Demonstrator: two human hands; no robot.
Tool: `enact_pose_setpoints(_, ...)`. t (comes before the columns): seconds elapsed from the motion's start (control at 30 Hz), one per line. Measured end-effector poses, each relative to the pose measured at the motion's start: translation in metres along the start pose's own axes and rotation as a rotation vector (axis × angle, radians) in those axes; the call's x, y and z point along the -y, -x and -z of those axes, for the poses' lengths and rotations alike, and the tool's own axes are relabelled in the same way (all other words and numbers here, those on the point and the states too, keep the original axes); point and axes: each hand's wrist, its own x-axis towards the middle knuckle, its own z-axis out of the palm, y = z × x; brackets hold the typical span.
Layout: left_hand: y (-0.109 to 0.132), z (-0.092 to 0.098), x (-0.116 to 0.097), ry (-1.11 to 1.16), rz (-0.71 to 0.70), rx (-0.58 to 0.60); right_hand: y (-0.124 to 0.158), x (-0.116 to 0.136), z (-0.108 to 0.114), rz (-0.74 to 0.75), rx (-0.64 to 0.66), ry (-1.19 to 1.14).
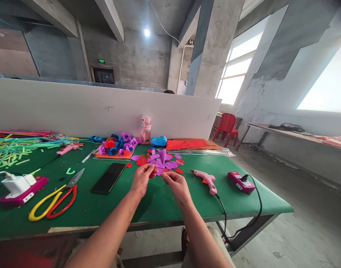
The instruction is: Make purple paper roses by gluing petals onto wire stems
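Observation:
My right hand point(174, 182) pinches the lower end of a thin stem, and a purple paper petal point(162, 156) rolled into a cone stands at its top. Close by on the left, my left hand point(144, 176) has its fingers curled together; whatever may be between them is too small to make out. Loose purple paper petals point(170, 165) and red ones point(142, 160) lie spread on the table behind both hands. To the right rests a pink hot glue gun point(205, 179), its nozzle pointing left toward my right hand.
On the green table point(159, 204) lie a black phone point(109, 178), scissors point(61, 195), purple power strips point(241, 182), a second glue gun point(67, 149) and finished paper flowers point(118, 144). A pink bottle point(146, 129) stands before a white partition point(103, 108). Colourful strips point(16, 147) pile up left.

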Motion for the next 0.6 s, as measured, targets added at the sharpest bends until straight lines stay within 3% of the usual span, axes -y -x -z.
enact_pose_setpoints(0.13, 0.002, 0.0, -0.003, -0.063, 0.017, 0.002, 0.001, -0.002, -0.002, 0.02, 0.005, 0.006)
enact_pose_setpoints(0.33, 0.008, -0.004, -0.009, -0.05, 0.015, 0.248, 0.002, -0.002, -0.002, 0.031, 0.038, 0.007)
enact_pose_setpoints(0.6, 0.011, -0.01, -0.01, -0.081, -0.044, 0.226, 0.003, -0.002, -0.003, 0.04, 0.045, -0.033)
